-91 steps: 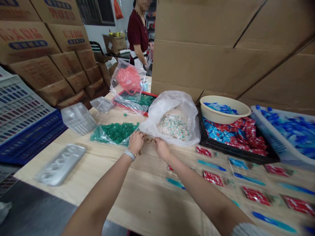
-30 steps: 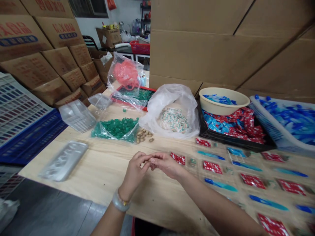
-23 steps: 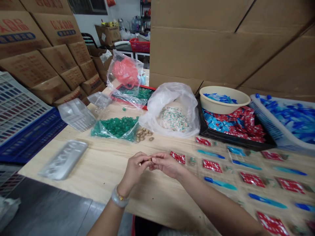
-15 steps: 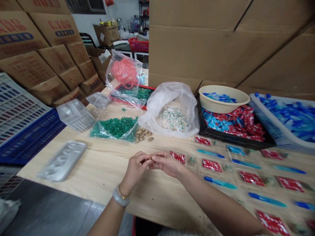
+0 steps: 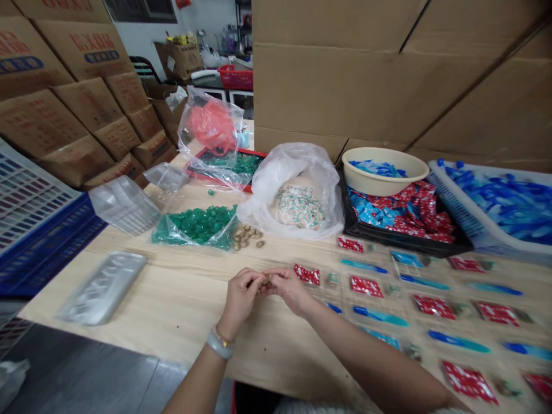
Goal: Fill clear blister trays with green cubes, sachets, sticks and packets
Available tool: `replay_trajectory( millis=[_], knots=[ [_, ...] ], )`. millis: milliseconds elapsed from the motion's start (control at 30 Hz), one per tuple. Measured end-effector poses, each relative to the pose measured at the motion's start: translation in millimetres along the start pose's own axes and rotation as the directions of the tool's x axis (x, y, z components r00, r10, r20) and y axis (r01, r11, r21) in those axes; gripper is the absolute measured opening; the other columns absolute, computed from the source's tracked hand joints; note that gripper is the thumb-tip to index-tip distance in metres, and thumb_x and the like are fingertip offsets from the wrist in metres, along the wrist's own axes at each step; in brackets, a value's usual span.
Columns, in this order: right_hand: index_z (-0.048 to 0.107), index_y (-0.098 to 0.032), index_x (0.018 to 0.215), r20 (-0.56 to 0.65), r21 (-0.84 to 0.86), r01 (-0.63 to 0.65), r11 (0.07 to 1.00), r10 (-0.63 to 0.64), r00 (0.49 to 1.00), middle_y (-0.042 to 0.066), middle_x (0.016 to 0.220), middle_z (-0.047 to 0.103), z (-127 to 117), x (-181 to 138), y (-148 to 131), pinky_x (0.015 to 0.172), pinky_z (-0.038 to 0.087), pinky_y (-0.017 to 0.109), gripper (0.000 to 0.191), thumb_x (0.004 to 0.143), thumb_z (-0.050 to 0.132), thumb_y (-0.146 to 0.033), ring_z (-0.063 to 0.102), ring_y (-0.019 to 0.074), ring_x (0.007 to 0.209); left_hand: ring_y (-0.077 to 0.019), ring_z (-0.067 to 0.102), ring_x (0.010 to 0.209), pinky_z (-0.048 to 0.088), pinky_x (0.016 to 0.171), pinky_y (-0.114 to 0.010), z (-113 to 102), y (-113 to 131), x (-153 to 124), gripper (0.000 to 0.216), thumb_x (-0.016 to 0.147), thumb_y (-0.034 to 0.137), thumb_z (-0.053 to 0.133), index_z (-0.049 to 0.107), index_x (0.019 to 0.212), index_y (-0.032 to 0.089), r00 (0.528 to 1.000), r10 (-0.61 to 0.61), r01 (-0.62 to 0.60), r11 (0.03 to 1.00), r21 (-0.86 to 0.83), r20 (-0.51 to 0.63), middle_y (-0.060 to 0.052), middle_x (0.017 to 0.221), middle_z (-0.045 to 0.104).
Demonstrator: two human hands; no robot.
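Observation:
My left hand [image 5: 240, 298] and my right hand [image 5: 288, 288] meet fingertip to fingertip low over the wooden table [image 5: 181, 299]. Both are closed in a pinch on a small brown nut-like piece [image 5: 265, 283] between them. A small pile of the same brown pieces [image 5: 246, 237] lies farther back, beside a clear bag of green pieces [image 5: 196, 225]. Clear blister trays with red sachets [image 5: 365, 286] and blue sticks [image 5: 379, 315] lie just right of my hands. My left wrist wears a pale bangle [image 5: 219, 344].
A white bag of speckled sachets [image 5: 298, 198], a black tray of red and blue sachets [image 5: 405, 215], a cream bowl [image 5: 382, 171] and a white basket of blue parts [image 5: 495, 201] line the back. Empty clear trays [image 5: 101, 287] lie left. Cardboard boxes [image 5: 77, 98] and blue crates [image 5: 34, 218] stand at left.
My hands left the pile of brown pieces and came back toward me, pinched together on one piece. In the last second they hardly moved. The person at the back is out of view.

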State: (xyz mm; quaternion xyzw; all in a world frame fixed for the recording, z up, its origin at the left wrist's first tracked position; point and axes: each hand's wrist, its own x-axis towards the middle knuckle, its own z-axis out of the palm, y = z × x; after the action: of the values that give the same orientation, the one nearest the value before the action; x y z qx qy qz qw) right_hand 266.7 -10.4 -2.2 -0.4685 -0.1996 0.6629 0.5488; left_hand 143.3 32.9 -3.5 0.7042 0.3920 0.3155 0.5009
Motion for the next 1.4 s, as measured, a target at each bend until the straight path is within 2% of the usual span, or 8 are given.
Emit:
replay_trajectory(
  millis=[133, 233, 600, 700, 833, 1000, 1233, 1400],
  knots=[
    [0.063, -0.012, 0.069, -0.028, -0.011, -0.03, 0.999, 0.03, 0.999, 0.0, 0.06, 0.061, -5, -1, -3, 0.057, 0.047, 0.027, 0.022, 0.054, 0.068, -0.027, 0.056, 0.0101, 0.053, -0.0134, 0.054, 0.072, 0.043, 0.065, -0.024, -1, 5, 2, 0.013, 0.073, 0.02, 0.055, 0.065, 0.081, 0.017, 0.993, 0.072, -0.081, 0.992, 0.101, 0.09, -0.004, 0.078, 0.058],
    [0.062, -0.012, 0.072, 0.006, -0.071, -0.051, 0.996, 0.052, 0.999, 0.0, 0.064, 0.061, -8, -1, -4, 0.058, 0.047, 0.028, 0.023, 0.055, 0.066, -0.027, 0.056, 0.01, 0.055, -0.0137, 0.054, 0.072, 0.042, 0.067, -0.025, -1, 7, 2, 0.012, 0.073, 0.017, 0.053, 0.065, 0.076, 0.018, 0.988, 0.092, -0.111, 0.983, 0.147, 0.126, -0.003, 0.075, 0.058],
    [0.061, -0.013, 0.064, 0.018, -0.173, -0.12, 0.978, 0.125, 0.992, -0.002, 0.05, 0.059, -5, 11, 8, 0.057, 0.045, 0.027, 0.014, 0.056, 0.052, -0.018, 0.056, 0.0103, 0.05, -0.0111, 0.052, 0.056, 0.043, 0.054, -0.023, 4, -24, 4, 0.017, 0.07, 0.029, 0.058, 0.063, 0.071, 0.013, 0.97, -0.206, 0.23, 0.948, -0.22, 0.127, -0.001, 0.063, 0.059],
    [0.062, -0.013, 0.068, 0.013, -0.126, -0.116, 0.985, 0.118, 0.993, 0.0, 0.057, 0.062, -4, 13, 6, 0.061, 0.046, 0.028, 0.016, 0.055, 0.053, -0.018, 0.057, 0.0101, 0.053, -0.0098, 0.051, 0.054, 0.043, 0.053, -0.022, 2, -23, 7, 0.021, 0.068, 0.031, 0.06, 0.063, 0.076, 0.012, 0.943, -0.302, 0.332, 0.857, -0.395, 0.138, -0.001, 0.061, 0.059],
    [0.061, -0.013, 0.071, -0.014, -0.043, -0.138, 0.989, 0.138, 0.99, 0.001, 0.059, 0.064, -6, 15, 2, 0.062, 0.047, 0.031, 0.02, 0.052, 0.06, -0.019, 0.058, 0.0113, 0.052, -0.0072, 0.054, 0.056, 0.045, 0.058, -0.019, -2, -16, 7, 0.022, 0.063, 0.027, 0.067, 0.063, 0.077, 0.01, 0.882, -0.431, 0.439, 0.598, -0.671, 0.192, -0.001, 0.065, 0.061],
    [0.059, -0.013, 0.067, -0.035, 0.025, -0.112, 0.993, 0.113, 0.993, 0.002, 0.058, 0.064, -8, 13, -5, 0.057, 0.046, 0.03, 0.015, 0.053, 0.063, -0.019, 0.058, 0.0118, 0.05, -0.009, 0.06, 0.072, 0.049, 0.07, -0.018, -9, -4, 0, 0.022, 0.064, 0.02, 0.067, 0.063, 0.084, 0.011, 0.845, -0.452, 0.475, 0.391, -0.788, 0.285, -0.005, 0.082, 0.064],
    [0.059, -0.013, 0.064, -0.079, 0.067, -0.132, 0.989, 0.137, 0.987, 0.0, 0.055, 0.061, -10, 6, -16, 0.054, 0.046, 0.027, 0.012, 0.052, 0.061, -0.014, 0.055, 0.0105, 0.05, -0.0099, 0.062, 0.072, 0.05, 0.067, -0.014, -18, 49, -12, 0.023, 0.061, 0.022, 0.071, 0.066, 0.083, 0.015, 0.837, -0.394, 0.512, 0.318, -0.798, 0.38, -0.004, 0.081, 0.066],
    [0.059, -0.015, 0.065, -0.043, 0.046, -0.129, 0.991, 0.131, 0.99, 0.0, 0.054, 0.058, -5, -2, -15, 0.053, 0.044, 0.027, 0.009, 0.056, 0.061, -0.015, 0.054, 0.0109, 0.049, -0.0126, 0.061, 0.056, 0.051, 0.052, -0.022, -34, 130, -36, 0.022, 0.057, 0.035, 0.072, 0.069, 0.076, 0.024, 0.898, -0.106, 0.424, 0.463, -0.778, 0.427, -0.003, 0.073, 0.064]
  ],
)
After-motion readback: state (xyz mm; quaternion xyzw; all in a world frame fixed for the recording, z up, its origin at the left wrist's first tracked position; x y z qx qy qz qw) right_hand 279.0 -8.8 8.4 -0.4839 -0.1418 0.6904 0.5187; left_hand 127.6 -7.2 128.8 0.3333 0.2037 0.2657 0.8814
